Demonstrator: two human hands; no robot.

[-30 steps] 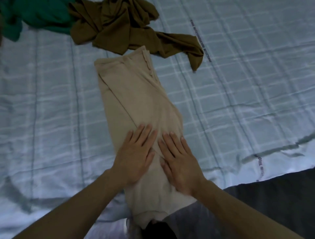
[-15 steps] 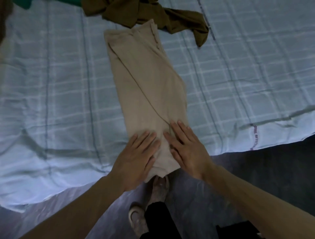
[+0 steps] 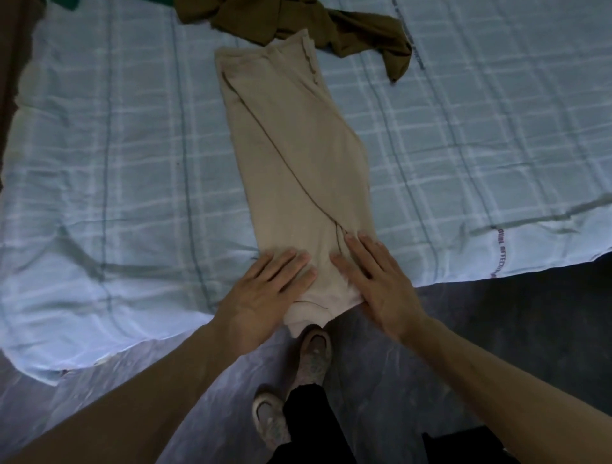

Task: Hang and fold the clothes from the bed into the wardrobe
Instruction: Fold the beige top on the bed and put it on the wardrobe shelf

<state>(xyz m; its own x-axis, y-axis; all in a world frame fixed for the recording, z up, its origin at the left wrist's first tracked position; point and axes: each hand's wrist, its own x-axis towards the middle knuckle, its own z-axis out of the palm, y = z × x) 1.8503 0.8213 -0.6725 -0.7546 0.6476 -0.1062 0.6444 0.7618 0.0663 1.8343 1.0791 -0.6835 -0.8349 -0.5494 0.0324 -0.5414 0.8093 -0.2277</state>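
Fingers of the left hand straight and close together, laid flat on the near end of the folded beige garment; fingers of the right hand straight, slightly parted, flat on the same end toward its right edge. Both palms down, side by side, with a narrow strip of beige cloth showing between. Beige garment folded lengthwise into a long narrow band on the pale checked bedsheet, with a diagonal fold line across its top layer and its near end hanging just over the bed's edge. At the beige garment's far end, touching it, a crumpled olive-brown garment; farther left of that end, a scrap of green cloth at the frame's top edge. Below the beige garment's near end, two pale shoes on a grey floor.
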